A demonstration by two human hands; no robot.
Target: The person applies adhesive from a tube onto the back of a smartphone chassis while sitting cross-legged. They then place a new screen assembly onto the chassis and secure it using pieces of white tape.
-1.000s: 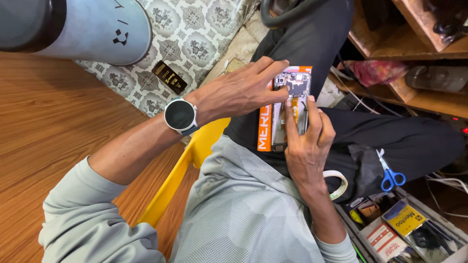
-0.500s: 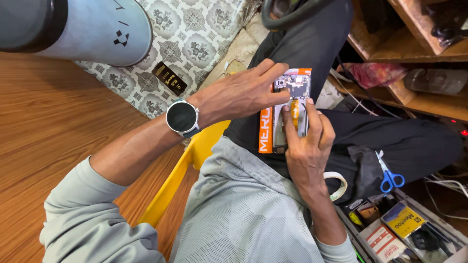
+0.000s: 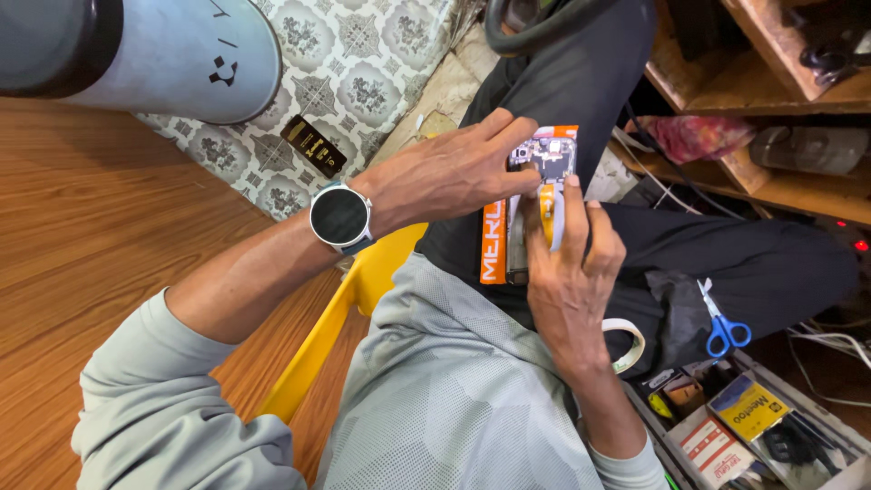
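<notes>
Here, just right of the frame's centre, the person holds an opened phone on the lap, its back off and the circuit board and an orange strip showing, over an orange packet. The right hand comes up from below, its fingers curled around the phone's lower edge and sides, thumb lying along the orange strip. The left hand, with a round wristwatch on its wrist, reaches in from the left, its fingertips pinched on the phone's upper left corner beside the board.

The phone looks light and stiff, but with its inside bare it is likely fragile; the rim seems the safe place to hold, not the board. Blue-handled scissors and a roll of tape lie to the lower right, near a tray of small boxes.
</notes>
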